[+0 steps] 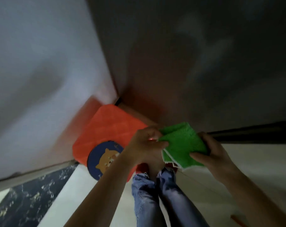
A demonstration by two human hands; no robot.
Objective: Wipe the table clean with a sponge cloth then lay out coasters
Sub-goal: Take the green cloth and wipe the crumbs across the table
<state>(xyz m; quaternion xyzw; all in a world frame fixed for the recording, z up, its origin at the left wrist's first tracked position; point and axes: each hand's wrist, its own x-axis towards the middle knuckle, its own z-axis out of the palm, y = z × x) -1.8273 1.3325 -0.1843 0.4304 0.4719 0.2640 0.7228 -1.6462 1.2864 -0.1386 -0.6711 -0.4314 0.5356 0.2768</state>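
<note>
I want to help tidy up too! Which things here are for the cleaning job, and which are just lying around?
For the job: green sponge cloth, held by the left hand and right hand; dark table.

Just lying about: orange cushion, round blue cat mat.

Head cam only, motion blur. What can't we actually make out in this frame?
- Dark table top: blurred, so dirt or wiped patches can't be judged.
- Round blue coaster with an orange cat: the left forearm covers its lower right part.
- Green sponge cloth: folded; left hand and right hand cover its side edges.
- Orange quilted square cushion: what it rests on is hidden.
- Feet: behind the hands.
</note>
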